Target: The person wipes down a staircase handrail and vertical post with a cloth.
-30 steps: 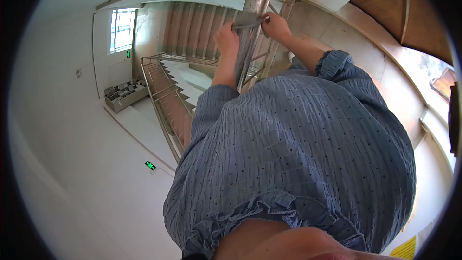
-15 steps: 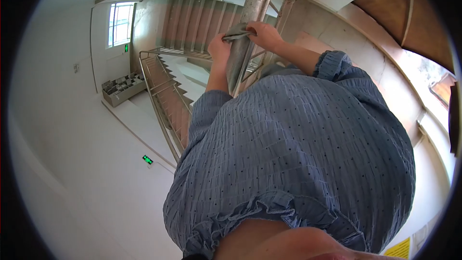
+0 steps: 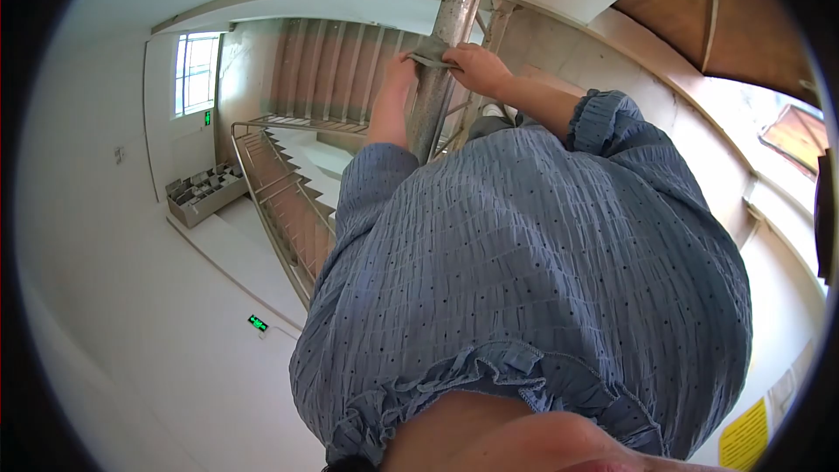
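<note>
A grey-green cloth (image 3: 430, 54) lies across the top of a metal handrail (image 3: 459, 0), pulled over it from both sides. My left hand (image 3: 399, 72) pinches the cloth's left end beside the rail. On the other side, my right hand (image 3: 477, 68) grips the right end, its fingers close to the rail. The underside of the cloth is hidden by the rail.
Stairs (image 3: 315, 70) drop away beyond and left of the rail, edged by a lower railing (image 3: 253, 201). A divided box (image 3: 205, 201) sits near the window (image 3: 197, 74). Green signs (image 3: 258, 323) hang on the white wall. A shoe (image 3: 494, 111) shows below my right arm.
The cloth is stretched flatter across the rail, with both hands still holding its ends. The stairs and wall have shifted slightly left and down in view.
</note>
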`<state>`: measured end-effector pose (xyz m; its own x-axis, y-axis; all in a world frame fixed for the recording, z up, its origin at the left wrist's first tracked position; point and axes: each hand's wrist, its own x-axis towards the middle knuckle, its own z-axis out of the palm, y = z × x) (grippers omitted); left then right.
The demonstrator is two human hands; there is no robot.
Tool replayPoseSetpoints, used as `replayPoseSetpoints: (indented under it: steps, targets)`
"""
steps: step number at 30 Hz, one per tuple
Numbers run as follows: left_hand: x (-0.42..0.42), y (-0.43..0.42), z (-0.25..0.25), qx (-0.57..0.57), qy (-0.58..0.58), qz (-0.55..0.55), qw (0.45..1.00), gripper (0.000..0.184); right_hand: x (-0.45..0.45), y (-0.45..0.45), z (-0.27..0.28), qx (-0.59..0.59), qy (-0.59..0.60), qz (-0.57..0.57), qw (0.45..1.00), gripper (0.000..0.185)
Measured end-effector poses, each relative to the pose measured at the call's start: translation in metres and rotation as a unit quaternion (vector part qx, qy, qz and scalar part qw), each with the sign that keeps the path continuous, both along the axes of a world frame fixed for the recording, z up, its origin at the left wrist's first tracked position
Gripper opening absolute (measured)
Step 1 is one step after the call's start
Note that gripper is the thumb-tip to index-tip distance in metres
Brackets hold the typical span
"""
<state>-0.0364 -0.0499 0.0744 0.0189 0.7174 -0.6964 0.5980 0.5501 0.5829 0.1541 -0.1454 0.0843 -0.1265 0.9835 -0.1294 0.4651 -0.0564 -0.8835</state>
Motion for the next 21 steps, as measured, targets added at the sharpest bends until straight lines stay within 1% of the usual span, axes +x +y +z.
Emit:
replayPoseSetpoints:
  steps: [2, 3, 4, 5, 6, 7, 8, 9, 11, 12, 13, 14, 16, 17, 19, 20, 21]
  targets:
    - [0.002, -0.002, 0.000, 0.037, 0.093, -0.093, 0.991, 0.028, 0.006, 0.005, -0.002, -0.002, -0.004, -0.023, 1.000, 0.025]
    - [0.007, 0.001, -0.001, 0.034, 0.092, -0.095, 0.991, 0.028, 0.009, 0.009, -0.004, 0.001, -0.007, -0.044, 0.999, 0.025]
    - [0.016, 0.008, -0.002, 0.096, 0.101, -0.113, 0.984, 0.026, 0.014, 0.014, -0.004, -0.001, -0.009, -0.045, 0.999, 0.025]
    - [0.026, 0.015, -0.004, 0.158, 0.109, -0.130, 0.973, 0.024, 0.020, 0.019, -0.005, 0.006, -0.026, -0.087, 0.996, 0.022]
    - [0.038, 0.020, -0.004, 0.157, 0.106, -0.132, 0.973, 0.024, 0.027, 0.023, -0.007, 0.013, -0.043, -0.130, 0.991, 0.019]
    - [0.052, 0.023, -0.002, 0.245, 0.102, -0.143, 0.953, 0.024, 0.032, 0.025, -0.010, 0.009, -0.045, -0.132, 0.990, 0.019]
    - [0.063, 0.024, 0.000, 0.333, 0.098, -0.152, 0.925, 0.024, 0.038, 0.025, -0.015, -0.006, -0.049, -0.174, 0.984, 0.019]
    - [0.071, 0.023, 0.003, 0.333, 0.096, -0.154, 0.925, 0.024, 0.043, 0.025, -0.022, -0.020, -0.051, -0.216, 0.975, 0.019]
    - [0.081, 0.016, 0.011, 0.388, 0.144, -0.246, 0.877, 0.024, 0.045, 0.014, -0.042, -0.032, -0.057, -0.221, 0.973, 0.020]
    - [0.080, 0.010, 0.013, 0.390, 0.142, -0.248, 0.875, 0.024, 0.044, 0.008, -0.047, -0.084, -0.045, -0.191, 0.977, 0.021]
    - [0.076, 0.001, 0.013, 0.416, 0.170, -0.267, 0.852, 0.024, 0.042, 0.003, -0.051, -0.135, -0.033, -0.161, 0.977, 0.022]
    - [0.072, -0.006, 0.012, 0.441, 0.197, -0.285, 0.828, 0.024, 0.037, -0.003, -0.054, -0.134, -0.034, -0.165, 0.976, 0.022]
    - [0.064, -0.020, 0.011, 0.443, 0.192, -0.283, 0.829, 0.024, 0.032, -0.018, -0.056, -0.116, 0.040, -0.147, 0.982, 0.024]
    - [0.061, -0.024, 0.009, 0.442, 0.191, -0.277, 0.831, 0.024, 0.035, -0.018, -0.059, -0.115, 0.038, -0.146, 0.982, 0.024]
    - [0.068, -0.023, 0.015, 0.444, 0.197, -0.275, 0.830, 0.024, 0.042, -0.010, -0.057, -0.127, -0.016, -0.180, 0.975, 0.025]
    - [0.073, -0.019, 0.018, 0.446, 0.201, -0.276, 0.827, 0.023, 0.048, -0.005, -0.056, -0.104, -0.020, -0.222, 0.969, 0.028]
    - [0.076, -0.012, 0.018, 0.448, 0.201, -0.274, 0.827, 0.023, 0.054, 0.003, -0.052, -0.102, -0.020, -0.221, 0.970, 0.028]
